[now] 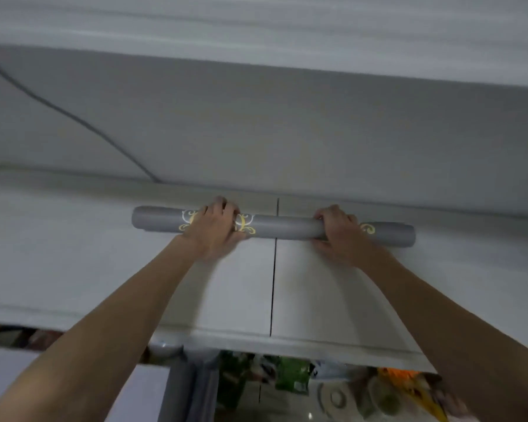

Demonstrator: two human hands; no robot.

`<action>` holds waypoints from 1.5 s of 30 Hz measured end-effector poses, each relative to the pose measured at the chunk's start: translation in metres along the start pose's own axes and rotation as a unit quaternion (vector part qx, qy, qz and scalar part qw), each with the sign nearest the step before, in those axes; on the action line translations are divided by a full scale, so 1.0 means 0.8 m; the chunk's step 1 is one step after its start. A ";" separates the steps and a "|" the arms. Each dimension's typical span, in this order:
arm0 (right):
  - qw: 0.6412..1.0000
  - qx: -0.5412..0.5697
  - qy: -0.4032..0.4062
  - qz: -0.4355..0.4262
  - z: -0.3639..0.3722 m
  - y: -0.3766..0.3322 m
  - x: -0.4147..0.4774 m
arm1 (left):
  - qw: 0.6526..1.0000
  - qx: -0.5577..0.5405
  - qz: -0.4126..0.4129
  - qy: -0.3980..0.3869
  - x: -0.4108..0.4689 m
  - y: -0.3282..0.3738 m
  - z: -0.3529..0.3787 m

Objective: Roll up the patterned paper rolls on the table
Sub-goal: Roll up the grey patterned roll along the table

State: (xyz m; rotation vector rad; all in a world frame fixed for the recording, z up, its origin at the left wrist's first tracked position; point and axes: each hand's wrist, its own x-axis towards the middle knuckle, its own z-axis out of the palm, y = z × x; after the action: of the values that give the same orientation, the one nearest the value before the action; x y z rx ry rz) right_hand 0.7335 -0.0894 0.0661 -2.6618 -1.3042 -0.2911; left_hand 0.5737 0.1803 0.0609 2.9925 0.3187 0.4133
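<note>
Where the roll lies: grey patterned paper roll [284,228], fully wound into a tube, flat on the white table [73,254], running left-right across the far part of the top, near the wall [287,132].
Roll pattern: gold and white scrollwork, showing either side of the left hand and just past the right hand; rest of tube plain grey.
Left hand [215,228]: on the left half of the roll, fingers curled over the top and down the far side, clamped on it; thumb blurred, cannot tell where it sits.
Right hand [339,236]: on the right half, fingers wrapped over the top, thumb on the near side low against the table, gripping the roll.
Hands: well apart, bare stretch of tube between them; both roll ends stick out past the hands.
Table seam [273,284]: thin dark line running near-to-far, passing under the roll between the hands.
Cable [73,117]: dark, diagonal on the wall, upper left down to the table's back edge.
Below near table edge: blurred clutter, a green packet [291,377], something orange [400,374]; cannot tell more.
</note>
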 end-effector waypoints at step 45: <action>0.739 0.038 -0.422 -0.524 0.074 -0.422 -0.250 | 0.596 -0.098 -0.795 0.046 -0.671 0.329 -0.011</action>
State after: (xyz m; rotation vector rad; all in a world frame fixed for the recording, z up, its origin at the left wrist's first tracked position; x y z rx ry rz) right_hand 0.3519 -0.0236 -0.0199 -1.6174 -2.8627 0.9594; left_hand 0.1162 -0.1934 -0.0339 1.3526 2.2937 0.2614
